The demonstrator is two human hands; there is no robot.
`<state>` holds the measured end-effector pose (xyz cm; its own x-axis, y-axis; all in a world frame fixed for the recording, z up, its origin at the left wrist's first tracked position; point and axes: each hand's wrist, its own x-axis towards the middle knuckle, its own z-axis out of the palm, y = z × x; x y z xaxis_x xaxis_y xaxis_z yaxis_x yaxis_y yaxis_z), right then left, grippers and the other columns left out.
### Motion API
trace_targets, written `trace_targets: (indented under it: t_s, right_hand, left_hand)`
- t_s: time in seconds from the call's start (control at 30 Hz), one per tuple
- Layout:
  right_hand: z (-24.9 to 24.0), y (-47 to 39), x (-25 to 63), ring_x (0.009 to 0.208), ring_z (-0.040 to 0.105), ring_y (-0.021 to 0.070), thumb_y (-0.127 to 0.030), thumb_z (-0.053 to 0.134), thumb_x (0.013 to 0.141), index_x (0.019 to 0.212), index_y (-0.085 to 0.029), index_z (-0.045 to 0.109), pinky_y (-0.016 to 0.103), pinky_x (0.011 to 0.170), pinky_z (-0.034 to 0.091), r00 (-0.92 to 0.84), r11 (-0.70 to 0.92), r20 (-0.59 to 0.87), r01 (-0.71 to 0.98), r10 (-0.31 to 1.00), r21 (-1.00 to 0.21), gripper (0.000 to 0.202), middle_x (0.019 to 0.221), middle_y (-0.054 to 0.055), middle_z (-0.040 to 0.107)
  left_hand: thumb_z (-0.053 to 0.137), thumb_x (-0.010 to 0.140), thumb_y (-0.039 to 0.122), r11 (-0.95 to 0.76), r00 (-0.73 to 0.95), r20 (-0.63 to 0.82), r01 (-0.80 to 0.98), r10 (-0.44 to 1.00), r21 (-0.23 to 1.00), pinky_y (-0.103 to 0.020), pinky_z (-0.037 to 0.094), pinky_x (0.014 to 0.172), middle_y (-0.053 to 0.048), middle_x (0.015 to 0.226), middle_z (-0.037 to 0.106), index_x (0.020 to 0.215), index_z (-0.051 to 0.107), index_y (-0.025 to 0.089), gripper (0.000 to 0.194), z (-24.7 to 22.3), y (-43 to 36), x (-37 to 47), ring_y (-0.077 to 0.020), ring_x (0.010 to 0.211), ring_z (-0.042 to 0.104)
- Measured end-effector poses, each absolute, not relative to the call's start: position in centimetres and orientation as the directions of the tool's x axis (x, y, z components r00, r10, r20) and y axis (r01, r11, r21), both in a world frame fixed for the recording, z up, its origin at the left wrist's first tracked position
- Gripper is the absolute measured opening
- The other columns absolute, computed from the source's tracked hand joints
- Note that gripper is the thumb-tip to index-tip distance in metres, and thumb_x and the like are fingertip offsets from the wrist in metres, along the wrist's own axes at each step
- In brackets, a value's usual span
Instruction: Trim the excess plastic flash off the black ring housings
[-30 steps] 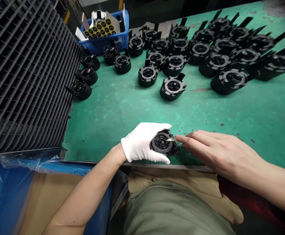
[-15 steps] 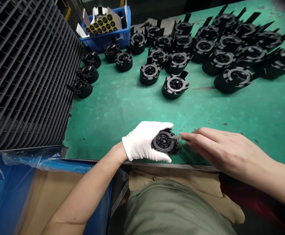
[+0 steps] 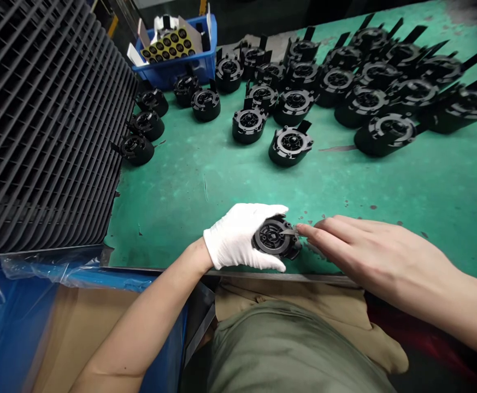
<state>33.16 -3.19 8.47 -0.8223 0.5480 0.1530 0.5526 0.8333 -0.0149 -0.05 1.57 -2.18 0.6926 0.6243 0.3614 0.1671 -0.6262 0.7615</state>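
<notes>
My left hand (image 3: 238, 237), in a white glove, is wrapped round a round black plastic housing (image 3: 273, 237) near the front edge of the bench. The housing's ribbed, ringed face points up towards me. My bare right hand (image 3: 353, 245) comes in from the right, fingers closed on a small pointed blade (image 3: 288, 232). Its grey tip lies over the housing's face, right of the centre; whether it touches cannot be made out. The handle is mostly hidden by my fingers.
Many similar black housings (image 3: 290, 144) stand across the back of the green bench (image 3: 189, 164). A blue bin (image 3: 172, 68) holds a sheet of round stickers (image 3: 168, 46). Stacked black grid trays (image 3: 45, 125) rise at the left; below them is a plastic-lined blue box (image 3: 12, 311).
My right hand has shifted slightly left and its fingers lie flatter over the blade. The left hand and housing stay almost in place; the whole view has moved a little.
</notes>
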Motion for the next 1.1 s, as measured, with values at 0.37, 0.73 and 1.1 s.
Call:
trace_targets:
  t_s: [0.37, 0.73, 1.1]
  right_hand:
    - [8.6, -0.9, 33.9, 0.083, 0.072, 0.0248, 0.004, 0.056, 0.108, 0.150, -0.020, 0.078, 0.040, 0.078, 0.056, -0.887, 0.898, 0.138, 0.436, 0.441, -0.066, 0.053, 0.103, 0.005, 0.080]
    - [8.3, 3.6, 34.3, 0.081, 0.064, 0.0271, -0.011, 0.048, 0.125, 0.146, -0.031, 0.088, 0.044, 0.078, 0.050, -0.950, 0.952, 0.117, 0.272, 0.289, -0.142, 0.049, 0.099, 0.003, 0.079]
    - [8.4, 3.0, 34.5, 0.084, 0.066, 0.0250, -0.010, 0.050, 0.127, 0.150, -0.028, 0.085, 0.042, 0.078, 0.050, -0.898, 0.924, 0.231, 0.339, 0.374, -0.176, 0.045, 0.099, 0.003, 0.078]
  left_hand:
    - [0.104, 0.083, 0.105, -0.575, 0.714, 0.260, 0.240, 0.651, 0.782, -0.071, 0.069, 0.142, -0.030, 0.176, 0.083, 0.178, 0.071, 0.018, 0.133, -2.0, 1.6, 0.0, -0.0542, 0.162, 0.085]
    - [0.109, 0.081, 0.100, -0.552, 0.729, 0.207, 0.270, 0.653, 0.789, -0.073, 0.067, 0.144, -0.030, 0.176, 0.083, 0.178, 0.071, 0.019, 0.132, -1.6, 1.8, -0.1, -0.0557, 0.164, 0.083]
    - [0.107, 0.084, 0.101, -0.566, 0.727, 0.232, 0.252, 0.646, 0.785, -0.074, 0.067, 0.144, -0.029, 0.179, 0.082, 0.181, 0.068, 0.020, 0.132, -2.0, 1.7, -0.1, -0.0554, 0.165, 0.083]
